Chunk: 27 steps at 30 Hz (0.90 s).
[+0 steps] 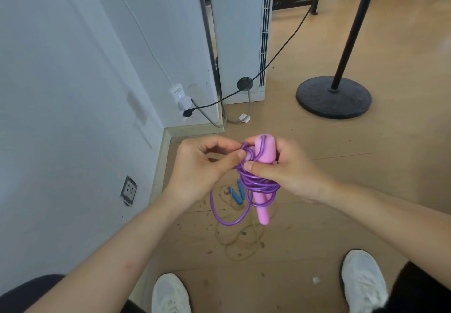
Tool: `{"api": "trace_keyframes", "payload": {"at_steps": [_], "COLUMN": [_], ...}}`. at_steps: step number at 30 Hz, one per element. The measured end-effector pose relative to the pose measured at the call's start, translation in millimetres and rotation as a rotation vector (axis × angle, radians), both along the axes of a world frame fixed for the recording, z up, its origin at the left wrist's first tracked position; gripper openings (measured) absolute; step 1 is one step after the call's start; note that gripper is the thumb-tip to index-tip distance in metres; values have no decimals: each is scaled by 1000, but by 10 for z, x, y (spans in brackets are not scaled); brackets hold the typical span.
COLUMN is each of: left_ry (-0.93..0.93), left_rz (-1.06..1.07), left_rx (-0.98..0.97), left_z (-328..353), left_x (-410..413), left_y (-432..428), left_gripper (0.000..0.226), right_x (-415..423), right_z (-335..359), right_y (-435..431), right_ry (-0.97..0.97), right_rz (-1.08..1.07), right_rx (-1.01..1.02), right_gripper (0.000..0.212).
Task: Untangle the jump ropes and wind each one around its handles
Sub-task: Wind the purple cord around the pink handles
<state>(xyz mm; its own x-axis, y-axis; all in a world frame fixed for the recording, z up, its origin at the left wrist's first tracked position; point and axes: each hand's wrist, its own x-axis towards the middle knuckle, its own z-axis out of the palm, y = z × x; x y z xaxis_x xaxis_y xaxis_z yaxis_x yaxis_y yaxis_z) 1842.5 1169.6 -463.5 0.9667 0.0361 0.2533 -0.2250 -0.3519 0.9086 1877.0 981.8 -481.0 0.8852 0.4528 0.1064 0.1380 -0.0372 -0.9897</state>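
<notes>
My right hand (285, 171) grips the pink handles (264, 152) of a jump rope, held upright above the floor. The purple rope (258, 183) is coiled several times around their middle, and one loose loop (227, 217) hangs below to the left. My left hand (202, 168) pinches a strand of the purple rope beside the top of the handles. On the floor beneath lies a second jump rope with blue handles (236, 194) and a thin, pale rope (240, 242) in loose loops.
A white wall with a socket (128, 190) is on the left. A plugged adapter (181, 100) and cables sit at the corner. A black stand base (333, 97) stands on the wooden floor at the right. My white shoes (363, 281) are at the bottom.
</notes>
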Motion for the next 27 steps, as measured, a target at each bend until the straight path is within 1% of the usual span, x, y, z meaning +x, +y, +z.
{"api": "trace_keyframes", "payload": {"at_steps": [2,4,6,8,11,15,16,17,18,19,21,23,24,25,26,27], "left_ry": [-19,-41,-82,-86,-50,-103,-83,-36,35,110,223,318,363,383,361,294], "left_rz": [-5,-48,-118,-185,-244,-200,-179,-146,-94,-36,78,88,52,16,-1,1], "left_rx": [65,108,223,315,329,350,334,271,152,-13,-355,-556,-591,-558,-434,-236], "left_z": [7,27,53,64,64,5,-17,-47,-72,-91,-74,-22,15,51,70,66], "left_x": [9,18,26,38,66,86,90,93,89,89,103,114,119,120,119,116], "left_y": [25,57,76,98,158,184,175,159,135,109,66,66,76,102,131,167], "left_gripper": [15,31,35,28,20,7,3,2,6,11,18,20,18,16,19,25], "right_x": [2,11,24,42,56,71,72,67,56,38,24,31,36,38,39,38], "right_z": [3,7,3,-5,-17,-65,-84,-103,-122,-130,-134,-130,-133,-141,-150,-160], "right_y": [-11,-21,-23,-18,-21,-24,-22,-22,-18,-9,12,21,24,19,15,10], "right_ry": [41,84,91,86,109,180,197,209,221,242,301,341,357,372,385,396], "right_rz": [26,59,80,95,148,216,220,227,235,239,231,218,213,209,209,211], "right_rx": [26,46,32,-3,-48,-68,-73,-83,-96,-100,-71,-52,-53,-60,-70,-85], "right_gripper": [33,33,34,39,42,42,40,36,32,29,33,29,26,26,27,30]}}
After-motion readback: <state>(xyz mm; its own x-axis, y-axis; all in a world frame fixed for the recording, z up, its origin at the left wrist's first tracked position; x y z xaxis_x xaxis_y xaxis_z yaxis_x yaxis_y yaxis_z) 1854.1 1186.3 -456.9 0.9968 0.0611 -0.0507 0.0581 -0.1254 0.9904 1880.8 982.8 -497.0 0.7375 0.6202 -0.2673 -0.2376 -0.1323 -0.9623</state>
